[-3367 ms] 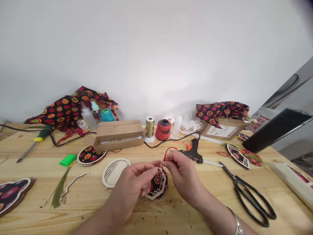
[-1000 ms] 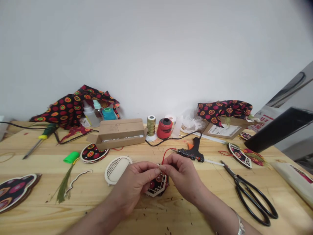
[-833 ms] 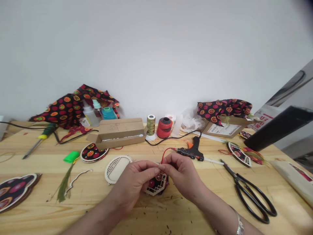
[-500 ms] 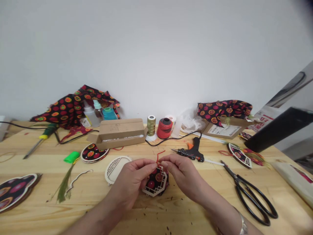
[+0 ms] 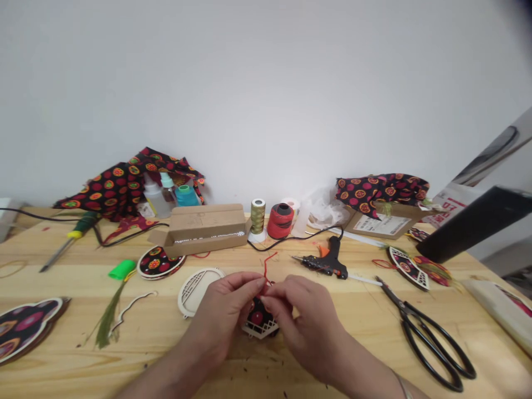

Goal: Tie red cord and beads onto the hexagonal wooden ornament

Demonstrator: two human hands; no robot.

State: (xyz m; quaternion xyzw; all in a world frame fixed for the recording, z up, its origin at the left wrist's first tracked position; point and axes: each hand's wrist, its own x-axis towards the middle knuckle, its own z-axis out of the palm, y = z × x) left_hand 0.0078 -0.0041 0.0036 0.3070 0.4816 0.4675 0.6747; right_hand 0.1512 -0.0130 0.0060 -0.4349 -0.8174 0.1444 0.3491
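Observation:
Between both hands is an octagonal ornament [image 5: 258, 318], dark patterned fabric with a pale wooden lattice frame; the fingers cover its upper part. My left hand [image 5: 222, 313] pinches a red cord [image 5: 266, 267] at the ornament's top, and the cord's free end sticks up past the fingertips. My right hand [image 5: 310, 316] is closed, thumb and forefinger pinched at the base of the cord, over the ornament's upper right side. Just left of my left hand lies a round wooden lattice piece [image 5: 189, 293], partly covered by the hand.
A glue gun [image 5: 326, 260] and black-handled scissors [image 5: 432, 338] lie to the right. Behind stand a cardboard box [image 5: 208, 224], a gold thread spool [image 5: 257, 216] and a red one [image 5: 280, 220]. Left are a green tassel [image 5: 108, 318], a screwdriver [image 5: 68, 238] and a fabric-covered piece [image 5: 31, 327].
My right hand has shifted down and left, now covering more of the ornament's right side. More of the red cord stands up above the fingers.

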